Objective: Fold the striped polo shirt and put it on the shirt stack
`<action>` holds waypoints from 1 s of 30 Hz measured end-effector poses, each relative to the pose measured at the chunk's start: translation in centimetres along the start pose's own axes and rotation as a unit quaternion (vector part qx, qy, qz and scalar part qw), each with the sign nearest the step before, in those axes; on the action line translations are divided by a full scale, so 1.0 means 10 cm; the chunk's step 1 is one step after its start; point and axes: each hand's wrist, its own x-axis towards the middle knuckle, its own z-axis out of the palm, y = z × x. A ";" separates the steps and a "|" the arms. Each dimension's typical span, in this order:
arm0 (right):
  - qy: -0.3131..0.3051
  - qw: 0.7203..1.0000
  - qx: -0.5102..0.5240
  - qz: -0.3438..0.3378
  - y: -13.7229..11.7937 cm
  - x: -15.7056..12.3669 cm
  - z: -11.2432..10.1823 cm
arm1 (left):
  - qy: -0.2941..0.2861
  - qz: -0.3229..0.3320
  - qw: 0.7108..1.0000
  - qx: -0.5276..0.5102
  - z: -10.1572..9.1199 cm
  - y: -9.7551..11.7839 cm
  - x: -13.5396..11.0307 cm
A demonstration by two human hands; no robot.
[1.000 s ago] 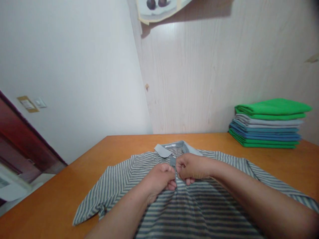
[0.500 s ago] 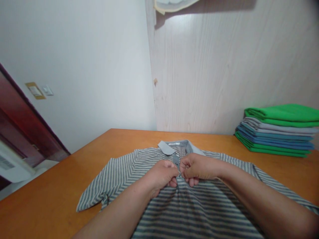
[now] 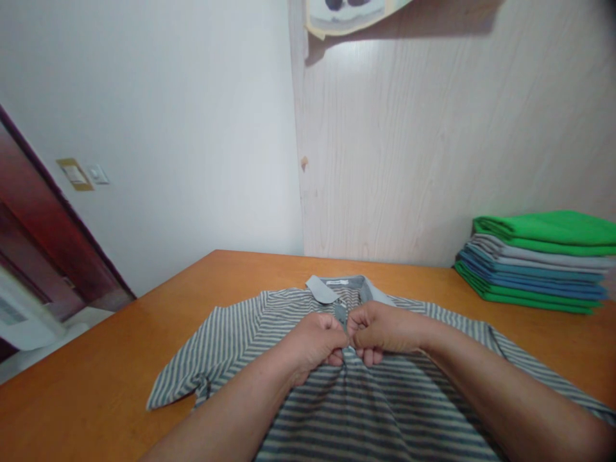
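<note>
A grey-and-cream striped polo shirt (image 3: 332,417) lies face up on the orange-brown table, its plain grey collar (image 3: 323,290) at the far end. Both hands meet at the bottom of its front placket (image 3: 341,313). My left hand (image 3: 320,337) is closed, thumb and fingers pinching the cloth on the left of the placket. Against it, my right hand (image 3: 380,330) pinches the cloth on the other side. The fingertips nearly touch and hide whatever lies between them, so a button there cannot be made out. Below the hands the fabric is drawn into small folds.
On the right of the table (image 3: 120,359) sits a stack of folded cloths (image 3: 539,263) in green, grey and blue. A pale wall (image 3: 216,128) and a wood-grain panel (image 3: 375,141) rise behind the table. At far left is a dark red door (image 3: 43,237).
My hands stay at the placket with only slight finger movement, the fingertips now a little closer together. The view has tilted slightly, so the stack appears lower.
</note>
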 end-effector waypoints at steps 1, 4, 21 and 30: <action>0.001 1.000 -0.001 -0.001 0.01 0.00 0.00 | 0.002 0.002 1.000 0.001 0.00 0.00 0.00; 0.000 1.000 -0.001 -0.004 0.03 0.02 0.00 | 0.010 0.001 1.000 -0.003 0.01 -0.01 0.00; 0.000 1.000 0.027 0.009 0.03 0.02 0.01 | 0.024 -0.008 0.999 -0.032 0.02 0.01 -0.01; 0.009 0.998 0.069 0.003 0.01 0.00 0.02 | 0.041 -0.015 0.998 -0.038 0.03 -0.01 0.01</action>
